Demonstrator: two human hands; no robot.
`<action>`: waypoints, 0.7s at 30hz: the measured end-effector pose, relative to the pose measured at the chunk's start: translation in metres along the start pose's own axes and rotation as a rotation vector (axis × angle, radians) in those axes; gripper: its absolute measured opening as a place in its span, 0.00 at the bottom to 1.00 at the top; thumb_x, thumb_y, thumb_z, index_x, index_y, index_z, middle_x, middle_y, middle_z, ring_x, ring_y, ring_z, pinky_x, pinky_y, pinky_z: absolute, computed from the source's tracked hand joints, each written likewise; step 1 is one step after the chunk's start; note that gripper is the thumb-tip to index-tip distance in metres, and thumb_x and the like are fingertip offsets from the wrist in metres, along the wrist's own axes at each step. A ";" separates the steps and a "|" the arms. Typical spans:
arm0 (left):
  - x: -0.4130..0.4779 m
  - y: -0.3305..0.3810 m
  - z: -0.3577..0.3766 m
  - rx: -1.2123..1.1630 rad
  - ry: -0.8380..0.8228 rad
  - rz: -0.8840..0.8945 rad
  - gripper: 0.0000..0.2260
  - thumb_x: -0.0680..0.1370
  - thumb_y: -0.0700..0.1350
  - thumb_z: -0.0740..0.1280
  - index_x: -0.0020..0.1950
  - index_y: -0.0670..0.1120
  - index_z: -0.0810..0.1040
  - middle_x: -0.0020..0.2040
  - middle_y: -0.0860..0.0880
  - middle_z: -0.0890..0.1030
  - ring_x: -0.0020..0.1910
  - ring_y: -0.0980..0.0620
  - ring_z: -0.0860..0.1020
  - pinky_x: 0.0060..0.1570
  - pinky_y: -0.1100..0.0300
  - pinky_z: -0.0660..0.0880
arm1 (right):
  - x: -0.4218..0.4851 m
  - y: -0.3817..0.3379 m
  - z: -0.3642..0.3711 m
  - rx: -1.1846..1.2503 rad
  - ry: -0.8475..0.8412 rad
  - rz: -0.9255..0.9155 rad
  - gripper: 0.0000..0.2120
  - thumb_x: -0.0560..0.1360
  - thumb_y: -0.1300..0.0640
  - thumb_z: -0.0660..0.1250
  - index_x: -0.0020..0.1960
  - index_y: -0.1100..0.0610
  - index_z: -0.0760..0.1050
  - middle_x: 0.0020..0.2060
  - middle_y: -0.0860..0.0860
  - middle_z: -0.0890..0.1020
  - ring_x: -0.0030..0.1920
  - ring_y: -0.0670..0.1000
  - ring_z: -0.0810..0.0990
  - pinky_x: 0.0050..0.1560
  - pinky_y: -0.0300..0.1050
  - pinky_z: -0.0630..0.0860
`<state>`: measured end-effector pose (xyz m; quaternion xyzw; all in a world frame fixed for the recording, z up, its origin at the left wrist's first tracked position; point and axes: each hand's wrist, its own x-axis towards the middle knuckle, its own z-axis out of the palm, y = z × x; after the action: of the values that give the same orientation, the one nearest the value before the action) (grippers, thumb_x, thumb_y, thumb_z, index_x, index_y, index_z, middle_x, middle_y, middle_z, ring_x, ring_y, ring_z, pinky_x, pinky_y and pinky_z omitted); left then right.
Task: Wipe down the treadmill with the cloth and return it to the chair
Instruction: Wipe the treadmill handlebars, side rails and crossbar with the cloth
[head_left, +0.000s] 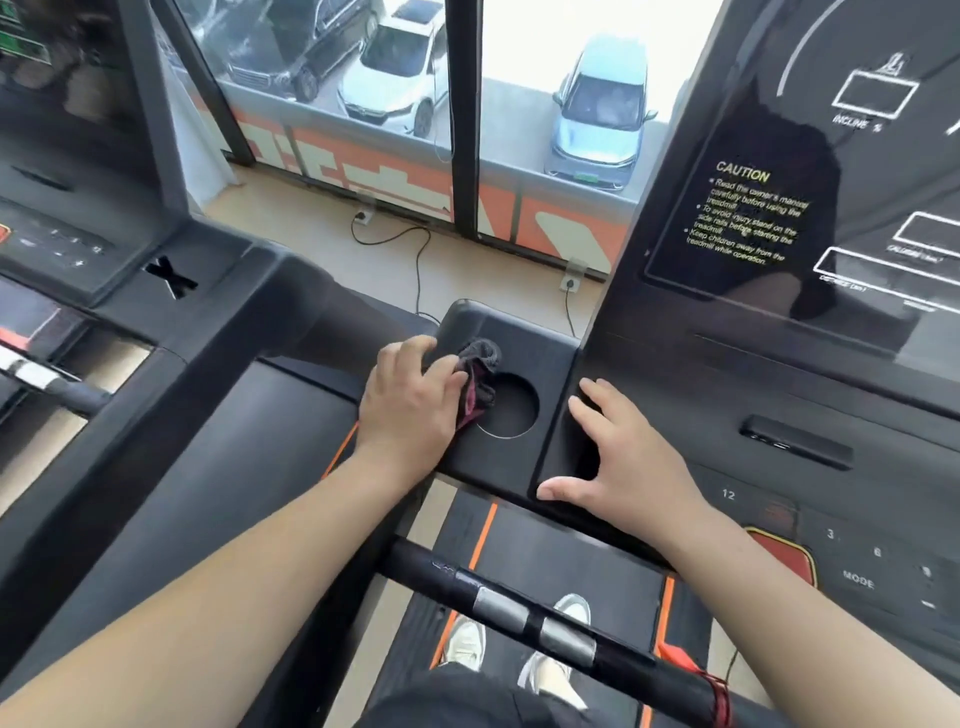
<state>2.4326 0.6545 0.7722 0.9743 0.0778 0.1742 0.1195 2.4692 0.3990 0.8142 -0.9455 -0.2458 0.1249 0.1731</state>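
Fingers of the left hand (410, 400) curl around a crumpled dark grey and maroon cloth (480, 382), pressing it on the matte black console tray of the treadmill (524, 332) at frame centre, at the left edge of a round cup-holder recess (511, 405). The right hand (621, 457) lies flat just to the right, fingers spread, holding nothing. A black handlebar (519, 608) with silver sensor bands crosses below. Two white shoes (465, 642) stand on the belt. Cars (597, 111) show through the window above.

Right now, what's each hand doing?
Left hand: closed on the cloth, beside the cup holder.
Right hand: open, flat on the console, empty.
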 end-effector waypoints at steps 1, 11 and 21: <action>-0.005 0.010 0.002 -0.008 -0.022 0.044 0.15 0.83 0.52 0.60 0.58 0.45 0.82 0.59 0.44 0.78 0.56 0.39 0.74 0.56 0.45 0.74 | -0.001 0.000 0.000 -0.011 -0.009 0.001 0.52 0.65 0.33 0.76 0.80 0.53 0.60 0.81 0.44 0.55 0.81 0.43 0.47 0.77 0.45 0.59; -0.001 0.060 0.011 0.320 -0.459 0.350 0.22 0.85 0.55 0.48 0.68 0.47 0.74 0.65 0.46 0.77 0.64 0.44 0.74 0.69 0.48 0.63 | -0.002 0.007 0.008 -0.014 -0.032 0.025 0.50 0.66 0.35 0.77 0.80 0.53 0.61 0.81 0.42 0.56 0.81 0.41 0.48 0.78 0.47 0.61; 0.018 0.105 0.005 -0.491 -0.531 -0.492 0.17 0.86 0.51 0.50 0.51 0.45 0.75 0.55 0.46 0.80 0.56 0.40 0.77 0.55 0.49 0.69 | 0.001 0.006 -0.004 0.002 -0.068 0.031 0.50 0.65 0.33 0.76 0.80 0.50 0.62 0.80 0.40 0.57 0.80 0.40 0.49 0.78 0.45 0.61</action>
<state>2.4628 0.5560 0.8003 0.8805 0.2303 -0.1029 0.4013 2.4739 0.3936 0.8159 -0.9443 -0.2369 0.1597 0.1636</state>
